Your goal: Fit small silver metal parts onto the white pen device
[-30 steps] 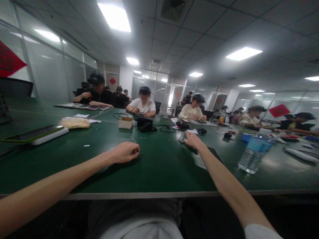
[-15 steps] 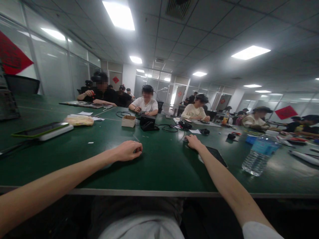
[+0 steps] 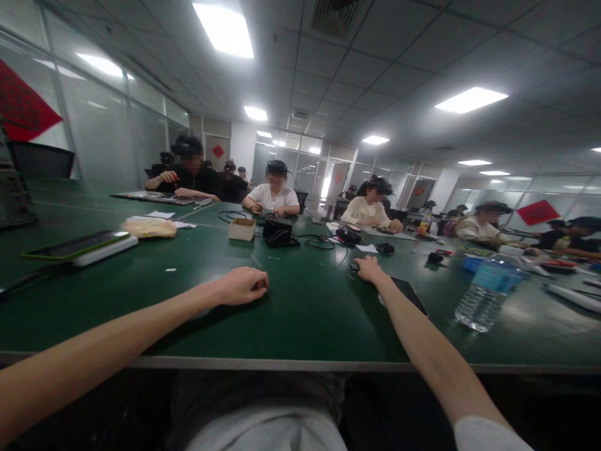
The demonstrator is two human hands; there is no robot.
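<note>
My left hand (image 3: 240, 286) rests curled on the green tabletop (image 3: 300, 319), its fingers closed and holding nothing I can make out. My right hand (image 3: 369, 269) lies farther right with its fingers spread on the table. A small dark object (image 3: 355, 266) sits just beyond its fingertips, apart or barely touching. Under my right wrist lies the edge of a black tablet-like pad (image 3: 408, 293).
A water bottle (image 3: 488, 294) stands right of my right arm. A cardboard box (image 3: 242, 229), black case (image 3: 279, 233) and cables lie ahead. A tablet (image 3: 77, 247) and plastic bag (image 3: 150, 227) lie left. Several seated people work around the table.
My right hand has shifted slightly right and away from me. My left hand stays nearly still. The view has levelled since the oldest frame.
</note>
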